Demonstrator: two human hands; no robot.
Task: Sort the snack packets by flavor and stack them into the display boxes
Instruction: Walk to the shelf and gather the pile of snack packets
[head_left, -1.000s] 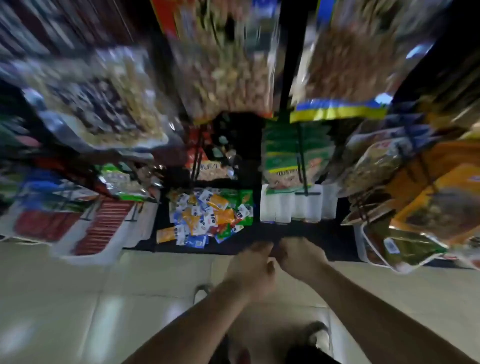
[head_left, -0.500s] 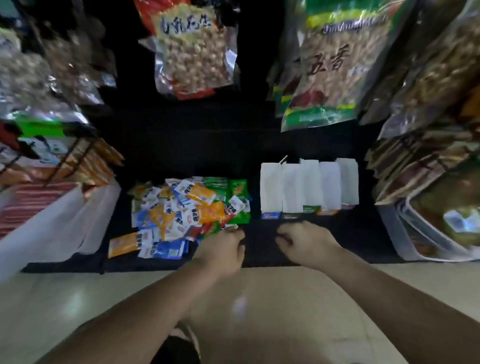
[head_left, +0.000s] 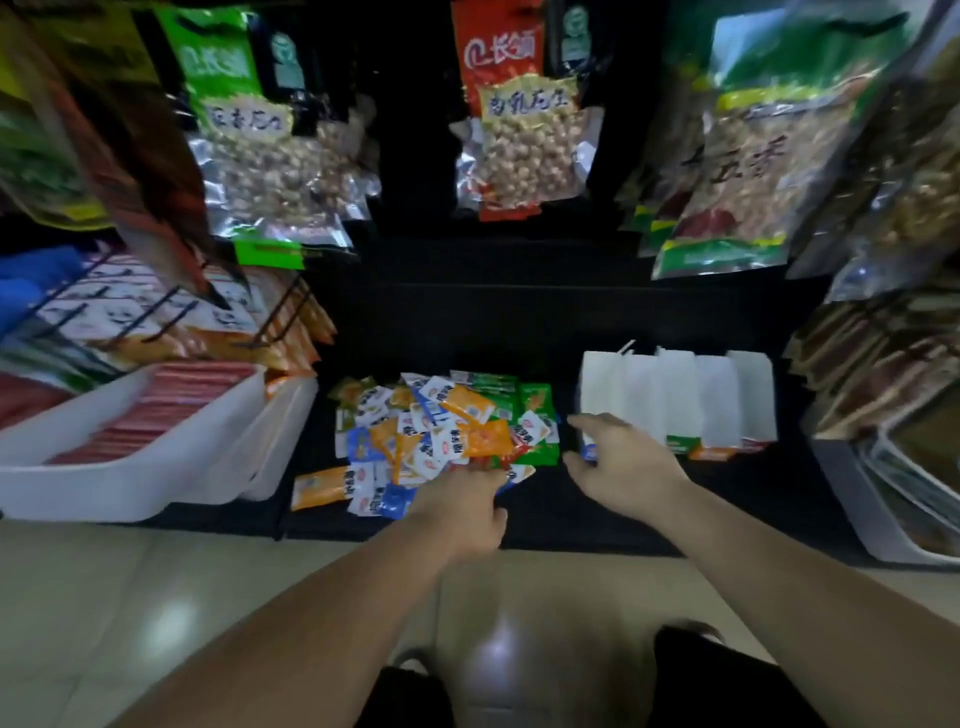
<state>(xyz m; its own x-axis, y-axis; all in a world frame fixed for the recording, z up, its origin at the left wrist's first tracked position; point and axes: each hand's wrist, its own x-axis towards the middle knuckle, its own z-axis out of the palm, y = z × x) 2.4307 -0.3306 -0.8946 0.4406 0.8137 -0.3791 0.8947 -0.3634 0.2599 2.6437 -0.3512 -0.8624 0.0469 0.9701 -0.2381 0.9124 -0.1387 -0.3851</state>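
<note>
Reaching forward, my left hand (head_left: 462, 501) has arrived at the near edge of the heap of snack packets (head_left: 441, 426), knuckles up and fingers curled down among the wrappers. Whether they pinch one yet I cannot tell, since the back of the hand hides the tips. My right hand (head_left: 618, 462) has opened, fingers spread and holding nothing, between the heap's right side and the leftmost of the white display boxes (head_left: 675, 395). Half a second ago both hands were loose fists, short of the packets and close together; now they have parted, one to the heap and one toward the boxes, so I judge the first pick is only starting. The packets, orange, blue, green and red, lie mixed in one pile on the black shelf (head_left: 649, 499), and I can see none of them placed in the boxes, which stand in a row just to the right with coloured fronts. Further out, white tubs (head_left: 130, 467) sit at the left and bags of peanuts (head_left: 519, 145) hang above.
</note>
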